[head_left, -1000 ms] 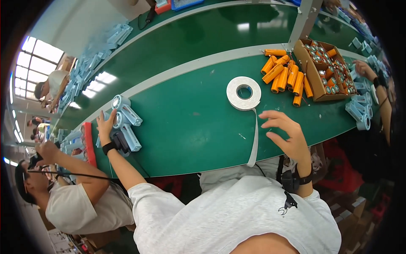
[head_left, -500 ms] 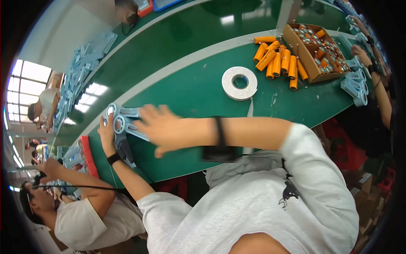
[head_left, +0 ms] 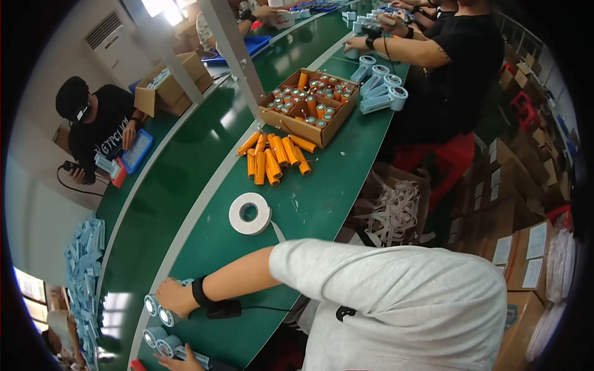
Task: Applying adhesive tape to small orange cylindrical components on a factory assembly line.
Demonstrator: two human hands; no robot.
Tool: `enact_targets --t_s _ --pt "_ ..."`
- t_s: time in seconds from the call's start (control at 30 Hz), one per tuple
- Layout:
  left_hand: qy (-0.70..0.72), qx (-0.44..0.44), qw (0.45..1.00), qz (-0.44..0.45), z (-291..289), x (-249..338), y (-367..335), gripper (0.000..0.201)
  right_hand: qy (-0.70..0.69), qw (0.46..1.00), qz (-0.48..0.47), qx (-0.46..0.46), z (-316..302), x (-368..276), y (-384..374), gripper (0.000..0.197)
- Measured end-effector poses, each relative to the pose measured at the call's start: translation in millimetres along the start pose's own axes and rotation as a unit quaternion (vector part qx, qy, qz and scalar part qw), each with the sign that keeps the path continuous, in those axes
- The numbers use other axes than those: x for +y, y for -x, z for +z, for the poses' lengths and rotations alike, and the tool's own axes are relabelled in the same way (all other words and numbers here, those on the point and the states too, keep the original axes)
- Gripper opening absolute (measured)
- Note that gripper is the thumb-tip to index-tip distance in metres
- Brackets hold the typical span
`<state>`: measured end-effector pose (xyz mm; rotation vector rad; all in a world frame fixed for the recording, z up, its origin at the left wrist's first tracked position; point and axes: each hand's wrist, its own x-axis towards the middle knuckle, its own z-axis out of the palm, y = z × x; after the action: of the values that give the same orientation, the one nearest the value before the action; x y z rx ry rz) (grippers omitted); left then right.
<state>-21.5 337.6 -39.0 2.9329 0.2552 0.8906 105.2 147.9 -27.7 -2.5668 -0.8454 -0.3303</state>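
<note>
At the lower left, my right hand (head_left: 176,298) reaches across and closes over light-blue plastic housings with round ends (head_left: 167,316); its fingertips are hidden. Just nearer, my left hand (head_left: 184,361) has its fingers apart against another pair of round-ended light-blue housings (head_left: 166,344), and the lower frame edge cuts it off. A black band with a dark box (head_left: 224,309) and a cable is on my right wrist. Beyond my right forearm lies a roll of white tape (head_left: 250,214), its loose end running toward my sleeve.
Several orange cylindrical batteries (head_left: 272,159) lie by a cardboard box (head_left: 331,133) of more such cells. Light-blue housings (head_left: 383,93) stand near a person in black at the far right. A metal post (head_left: 232,52) rises beside the box. Light-blue parts (head_left: 85,272) are heaped across the belt.
The view has swung to the right, bringing the battery box toward the middle. My right hand, earlier spread and blurred above the housings, now rests closed on them. My left hand's fingers have moved apart.
</note>
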Motion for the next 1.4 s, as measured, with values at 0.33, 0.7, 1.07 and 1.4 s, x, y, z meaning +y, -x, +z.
enact_targets --t_s 0.33,0.7,1.07,1.4 --pt "-0.003 -0.102 0.988 -0.112 -16.0 -4.8 -13.9 0.069 -0.091 0.971 0.167 0.146 -295.2 93.9 212.9 0.065" --pt "0.111 -0.127 0.984 -0.059 19.5 -17.4 -3.5 0.065 0.210 0.747 0.627 0.069 -405.9 358.9 362.6 0.052" --pt "0.158 -0.174 0.968 -0.088 -14.2 104.5 -11.6 0.060 0.221 0.797 0.563 0.009 -388.6 434.0 399.6 0.047" --pt "0.269 -0.112 0.952 0.089 -27.5 173.2 -23.9 0.041 0.079 0.975 0.208 0.008 -271.6 220.0 279.3 0.025"
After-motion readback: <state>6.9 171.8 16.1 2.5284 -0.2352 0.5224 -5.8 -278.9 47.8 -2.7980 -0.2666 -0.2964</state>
